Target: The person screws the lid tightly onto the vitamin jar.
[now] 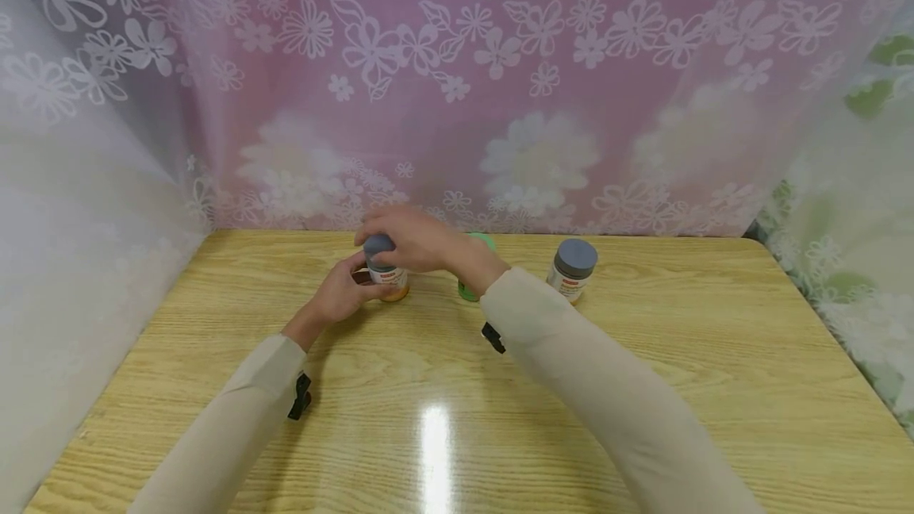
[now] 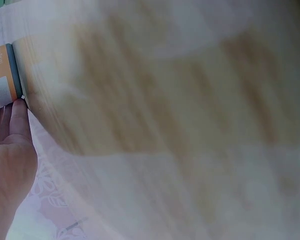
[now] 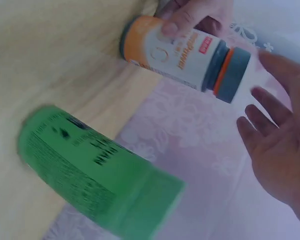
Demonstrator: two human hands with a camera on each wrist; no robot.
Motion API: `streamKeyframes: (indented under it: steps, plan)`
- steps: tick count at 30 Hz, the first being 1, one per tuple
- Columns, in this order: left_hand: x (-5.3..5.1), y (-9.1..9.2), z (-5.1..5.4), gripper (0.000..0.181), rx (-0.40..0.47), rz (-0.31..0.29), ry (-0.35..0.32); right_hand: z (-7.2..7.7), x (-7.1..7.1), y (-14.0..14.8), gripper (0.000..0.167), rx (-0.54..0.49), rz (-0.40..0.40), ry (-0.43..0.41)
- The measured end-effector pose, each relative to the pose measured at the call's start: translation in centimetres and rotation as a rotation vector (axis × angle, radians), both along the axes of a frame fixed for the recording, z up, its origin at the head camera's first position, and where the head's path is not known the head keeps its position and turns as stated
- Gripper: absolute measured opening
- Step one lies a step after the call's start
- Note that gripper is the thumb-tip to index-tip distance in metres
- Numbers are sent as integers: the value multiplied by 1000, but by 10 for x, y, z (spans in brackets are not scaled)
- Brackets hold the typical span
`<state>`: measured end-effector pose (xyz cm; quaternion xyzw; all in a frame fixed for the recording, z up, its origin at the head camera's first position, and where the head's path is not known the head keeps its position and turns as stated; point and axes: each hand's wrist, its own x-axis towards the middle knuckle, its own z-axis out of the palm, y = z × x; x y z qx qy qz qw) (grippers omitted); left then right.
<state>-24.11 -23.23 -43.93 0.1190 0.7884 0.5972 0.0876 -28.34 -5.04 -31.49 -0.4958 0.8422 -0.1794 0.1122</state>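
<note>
My left hand [image 1: 337, 293] holds a white and orange supplement bottle [image 1: 389, 279] upright on the table, left of centre. In the right wrist view its thumb lies across the label of the bottle [image 3: 165, 57]. An orange band shows just under the dark grey-blue cap [image 3: 233, 76]. My right hand [image 1: 414, 238] reaches over from the right, fingers spread about the cap. From the right wrist, a small gap separates the right hand [image 3: 285, 145] from the cap. Only part of the bottle [image 2: 1, 75] and left hand [image 2: 12, 160] shows in the left wrist view.
A green bottle [image 3: 95, 167] stands just right of the held one, partly hidden by my right forearm in the head view. Farther right is a similar grey-capped bottle [image 1: 571, 272]. Behind the wood-grain table [image 1: 371, 419] hangs a pink floral curtain [image 1: 428, 101].
</note>
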Motion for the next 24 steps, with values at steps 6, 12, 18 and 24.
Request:
streamKeyframes:
  steps: [6,12,18,24]
  plan:
    - [0,0,-1,53,-5,19,-13,6,-4,-7,44,197,45,15]
    - [-1,0,-1,56,-12,30,-11,5,-5,-14,44,254,-20,58]
    - [1,0,0,61,-10,30,-1,8,6,-23,35,278,-158,72]
    - [2,-1,-1,64,12,21,-9,6,15,-29,32,282,-312,112]
